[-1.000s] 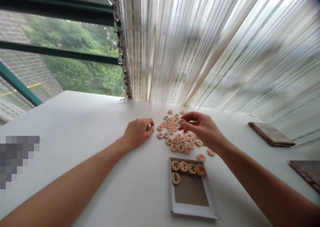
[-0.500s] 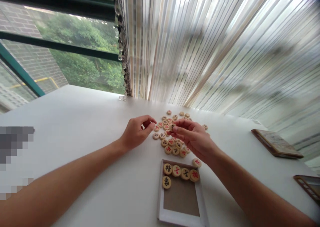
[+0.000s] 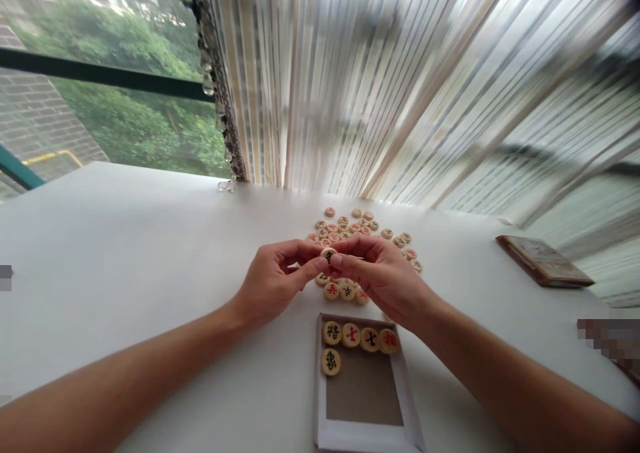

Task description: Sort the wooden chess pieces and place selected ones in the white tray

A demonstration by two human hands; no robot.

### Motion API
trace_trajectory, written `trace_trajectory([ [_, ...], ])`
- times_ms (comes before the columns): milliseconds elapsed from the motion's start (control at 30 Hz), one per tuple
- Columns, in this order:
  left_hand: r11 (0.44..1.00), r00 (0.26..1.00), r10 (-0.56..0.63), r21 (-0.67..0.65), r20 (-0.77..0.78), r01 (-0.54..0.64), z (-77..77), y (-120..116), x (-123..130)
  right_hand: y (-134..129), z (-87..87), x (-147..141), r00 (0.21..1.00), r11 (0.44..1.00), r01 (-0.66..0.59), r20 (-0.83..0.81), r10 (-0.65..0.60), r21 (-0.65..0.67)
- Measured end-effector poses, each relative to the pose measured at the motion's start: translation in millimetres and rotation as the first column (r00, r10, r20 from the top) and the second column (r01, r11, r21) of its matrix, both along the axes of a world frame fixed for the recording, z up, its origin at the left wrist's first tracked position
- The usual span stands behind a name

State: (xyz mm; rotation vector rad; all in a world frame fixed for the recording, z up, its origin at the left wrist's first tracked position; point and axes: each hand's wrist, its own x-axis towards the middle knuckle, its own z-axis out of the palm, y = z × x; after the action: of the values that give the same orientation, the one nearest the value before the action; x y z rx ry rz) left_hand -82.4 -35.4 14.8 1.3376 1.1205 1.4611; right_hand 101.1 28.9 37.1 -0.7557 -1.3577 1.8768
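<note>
One round wooden piece with a black character (image 3: 329, 256) is pinched between my left hand (image 3: 278, 280) and my right hand (image 3: 384, 273), which meet above the loose pieces. Those pieces (image 3: 331, 290), marked in red or black, lie scattered on the white table (image 3: 175, 253) behind and under my hands, partly hidden by them. Nearer to me lies a shallow white box (image 3: 363, 438) with a brown bottom. Four pieces stand in a row along its far edge, and a black-marked piece (image 3: 331, 362) sits below the leftmost one.
At the right of the table lies a flat brown-edged object (image 3: 544, 260). A blurred-out object (image 3: 610, 346) is at the right edge. A striped curtain (image 3: 320, 93) hangs behind the table, with clear beads (image 3: 226, 186) at its lower left.
My left hand has closed in and now grips the piece together with my right hand. The right hand has moved left with the piece. The camera view has shifted slightly.
</note>
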Motion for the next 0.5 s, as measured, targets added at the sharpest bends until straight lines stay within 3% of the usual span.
trace_trajectory([
  [500, 0.998, 0.998, 0.055, 0.046, -0.021, -0.054, 2.6, -0.8, 0.6, 0.1, -2.8, 2.9, 0.998, 0.980, 0.002, 0.057, -0.014, 0.200],
])
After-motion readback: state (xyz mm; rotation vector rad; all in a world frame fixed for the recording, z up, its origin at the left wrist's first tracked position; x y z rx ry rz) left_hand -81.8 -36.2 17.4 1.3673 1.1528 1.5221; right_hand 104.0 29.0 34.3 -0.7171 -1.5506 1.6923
